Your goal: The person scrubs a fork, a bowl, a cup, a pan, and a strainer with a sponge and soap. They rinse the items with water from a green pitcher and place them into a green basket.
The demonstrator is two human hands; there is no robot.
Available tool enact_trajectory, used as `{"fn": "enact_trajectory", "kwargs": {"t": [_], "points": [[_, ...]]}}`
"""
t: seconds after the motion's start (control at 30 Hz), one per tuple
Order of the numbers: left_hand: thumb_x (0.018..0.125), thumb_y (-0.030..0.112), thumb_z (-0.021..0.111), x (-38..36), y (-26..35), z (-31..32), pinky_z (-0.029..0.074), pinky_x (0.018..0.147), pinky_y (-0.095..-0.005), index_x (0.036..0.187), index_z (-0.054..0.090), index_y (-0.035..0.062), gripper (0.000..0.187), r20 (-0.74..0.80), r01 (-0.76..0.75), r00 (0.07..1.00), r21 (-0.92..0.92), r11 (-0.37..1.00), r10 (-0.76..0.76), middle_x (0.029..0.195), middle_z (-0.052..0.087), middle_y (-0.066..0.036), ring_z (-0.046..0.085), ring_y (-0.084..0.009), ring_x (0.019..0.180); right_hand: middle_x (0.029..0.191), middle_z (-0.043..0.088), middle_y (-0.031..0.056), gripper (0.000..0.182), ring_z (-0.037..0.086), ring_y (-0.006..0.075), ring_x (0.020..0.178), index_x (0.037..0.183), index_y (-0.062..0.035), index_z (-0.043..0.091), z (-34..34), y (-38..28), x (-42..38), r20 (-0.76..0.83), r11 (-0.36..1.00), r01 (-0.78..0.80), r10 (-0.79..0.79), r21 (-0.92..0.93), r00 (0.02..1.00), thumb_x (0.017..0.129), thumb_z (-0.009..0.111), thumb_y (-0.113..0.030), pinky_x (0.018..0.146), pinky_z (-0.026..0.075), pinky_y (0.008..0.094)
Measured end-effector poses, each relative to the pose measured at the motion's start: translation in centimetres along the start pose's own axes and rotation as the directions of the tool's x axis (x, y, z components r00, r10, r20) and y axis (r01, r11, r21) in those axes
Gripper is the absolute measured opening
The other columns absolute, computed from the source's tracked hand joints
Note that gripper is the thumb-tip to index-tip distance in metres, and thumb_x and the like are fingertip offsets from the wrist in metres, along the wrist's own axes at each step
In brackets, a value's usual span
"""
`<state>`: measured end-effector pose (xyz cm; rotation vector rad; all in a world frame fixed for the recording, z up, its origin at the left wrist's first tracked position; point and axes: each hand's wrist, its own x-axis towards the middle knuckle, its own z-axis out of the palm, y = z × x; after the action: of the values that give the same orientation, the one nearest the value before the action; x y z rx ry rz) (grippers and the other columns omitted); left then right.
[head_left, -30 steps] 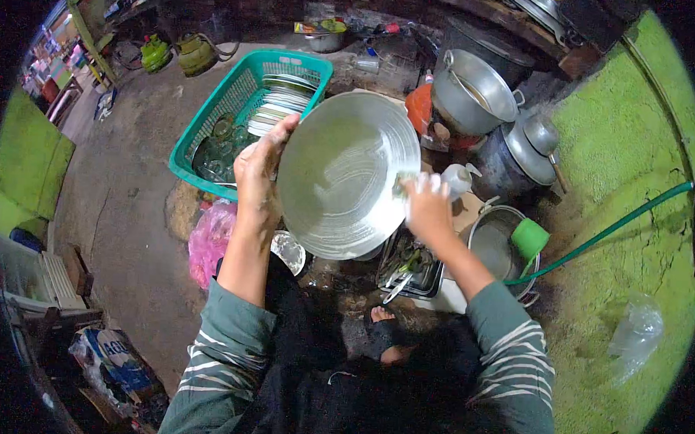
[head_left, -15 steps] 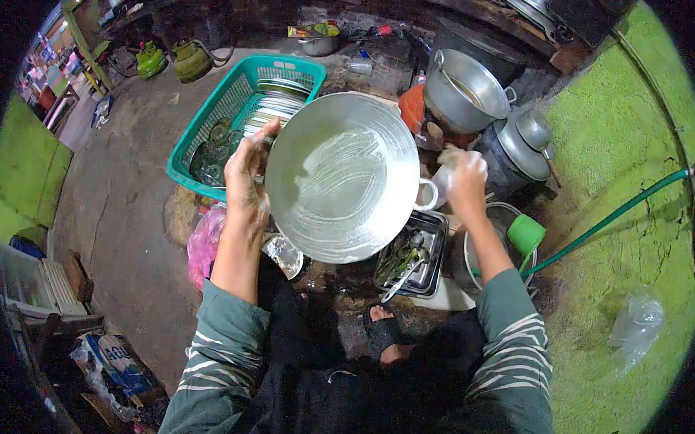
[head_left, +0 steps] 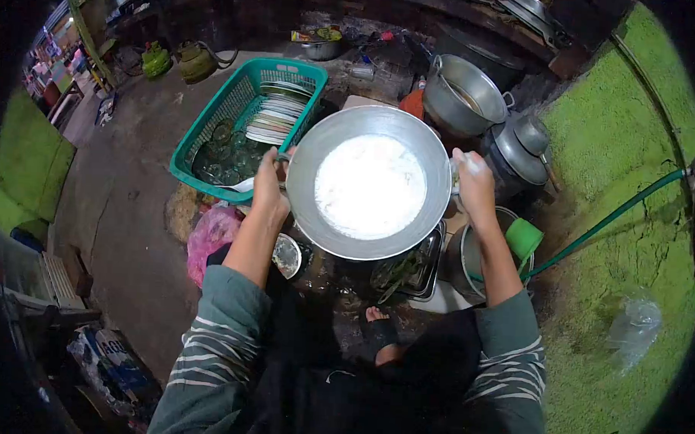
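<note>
A wide two-handled metal wok (head_left: 306, 204) hangs in front of me, its centre glaring bright white. My left hand (head_left: 270, 190) is closed around its left side handle. On the opposite side, my right hand (head_left: 473, 183) grips the right handle, with white suds on the fingers and a small greenish bit showing at the palm. Behind the wok on the left, a teal basket (head_left: 187, 154) holds stacked plates (head_left: 278, 117) and glassware (head_left: 226, 153). Partly covered by the wok's lower edge is a black tray (head_left: 429, 277) with utensils in it.
At right stand a bucket (head_left: 468, 259) with a green dipper (head_left: 525, 240), a large pot (head_left: 463, 95) and a lidded pot (head_left: 518, 150). A green hose (head_left: 608, 215) runs to the wall. A pink plastic bag (head_left: 209, 235) and a small bowl (head_left: 287, 255) lie at lower left.
My right hand has come in from beside the wok to its right handle. The wok has shifted right and tilted, and its soap-streaked surface now glares white. My left hand has moved to the left handle.
</note>
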<state>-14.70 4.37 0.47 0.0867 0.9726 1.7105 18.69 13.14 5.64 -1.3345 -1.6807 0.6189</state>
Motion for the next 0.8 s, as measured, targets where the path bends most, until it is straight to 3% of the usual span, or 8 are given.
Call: {"fn": "enact_trajectory", "kwargs": {"t": [0.13,0.17,0.23,0.37,0.5,0.63,0.73,0.8], "points": [[0.09,0.023,0.043,5.0,-5.4,-4.2,0.05,0.07,-0.0312,0.088,0.058,0.0077,0.022,0.105,0.171,0.976,0.16,0.972,-0.189,0.082,0.059,-0.009,0.059,-0.017,0.081,0.086,0.062,0.0233,0.027,0.059,0.0429,0.084,0.086,-0.0038,0.059,0.2,-4.2,-0.1,-0.053,0.961,0.092,-0.11,-0.262,0.993,0.089,0.051,-0.029,0.071,0.046,0.0502],[0.087,0.027,0.049,3.7,-6.8,-2.8,0.047,0.076,-0.0418,0.091,0.06,0.0073,0.022,-0.105,0.22,0.974,0.256,0.941,-0.199,0.086,0.06,-0.009,0.057,-0.0233,0.078,0.086,0.062,0.0237,0.026,0.06,0.0426,0.083,0.088,-0.0033,0.059,0.5,-5.8,-0.6,-0.058,0.924,0.114,-0.145,-0.364,0.988,0.089,0.051,-0.028,0.071,0.046,0.0502],[0.089,0.036,0.044,2.8,-10.8,-2.8,0.04,0.093,-0.0364,0.115,0.054,0.0019,0.044,-0.11,0.317,0.947,0.456,0.832,-0.301,0.101,0.06,-0.012,0.055,-0.0253,0.099,0.085,0.063,0.0247,0.025,0.061,0.0418,0.081,0.09,-0.0001,0.058,1.4,-6.7,-1.1,0.027,0.907,0.169,-0.172,-0.386,0.985,0.089,0.049,-0.024,0.072,0.048,0.0493],[0.096,0.037,0.033,-6.7,-14.2,3.0,0.018,0.11,-0.033,0.132,0.041,-0.0022,0.054,0.575,-0.312,0.796,0.657,0.686,-0.188,0.14,0.037,-0.015,0.029,-0.0223,0.133,0.084,0.063,0.0268,0.022,0.063,0.0415,0.08,0.09,0.0035,0.057,3.9,-6.9,-1.7,0.083,0.856,0.22,-0.205,-0.468,0.975,0.086,0.049,-0.017,0.072,0.05,0.0483],[0.088,0.023,0.053,-9.8,-17.1,4.7,0.046,0.082,-0.0378,0.116,0.05,-0.0089,0.042,0.635,-0.633,0.758,0.66,0.404,0.151,0.102,0.061,-0.026,0.062,-0.0306,0.095,0.082,0.062,0.0281,0.021,0.061,0.0454,0.079,0.086,0.002,0.059,5.8,-6.7,-1.6,0.09,0.842,0.146,-0.116,-0.52,0.989,0.078,0.046,-0.012,0.073,0.049,0.0512],[0.085,0.016,0.055,-8.4,-17.4,5.2,0.047,0.066,-0.0423,0.104,0.055,-0.0084,0.031,0.595,-0.635,0.765,0.631,0.446,0.247,0.079,0.062,-0.027,0.063,-0.0387,0.075,0.081,0.063,0.0279,0.023,0.063,0.0433,0.081,0.08,0.0041,0.063,6.4,-7.7,-1.7,0.206,0.814,0.165,-0.057,-0.556,0.977,0.076,0.047,-0.012,0.073,0.05,0.0482],[0.087,0.013,0.054,-6.9,-16.8,5.6,0.046,0.06,-0.0421,0.094,0.06,-0.0069,0.022,0.455,-0.571,0.778,0.8,0.183,0.434,0.069,0.063,-0.021,0.062,-0.0371,0.064,0.081,0.062,0.028,0.022,0.062,0.0438,0.081,0.08,0.0031,0.063,7.1,-7.9,-1.5,0.259,0.818,0.17,-0.027,-0.549,0.966,0.076,0.047,-0.012,0.075,0.049,0.049],[0.089,0.015,0.053,-5.5,-16.4,4.7,0.046,0.058,-0.0391,0.095,0.061,-0.0052,0.022,0.312,-0.429,0.9,0.763,0.484,0.305,0.068,0.063,-0.015,0.059,-0.03,0.06,0.082,0.062,0.0276,0.022,0.062,0.0431,0.081,0.081,0.0025,0.062,7.5,-7.6,-1.8,0.303,0.816,0.205,-0.038,-0.54,0.952,0.076,0.047,-0.012,0.074,0.049,0.0492]]}}
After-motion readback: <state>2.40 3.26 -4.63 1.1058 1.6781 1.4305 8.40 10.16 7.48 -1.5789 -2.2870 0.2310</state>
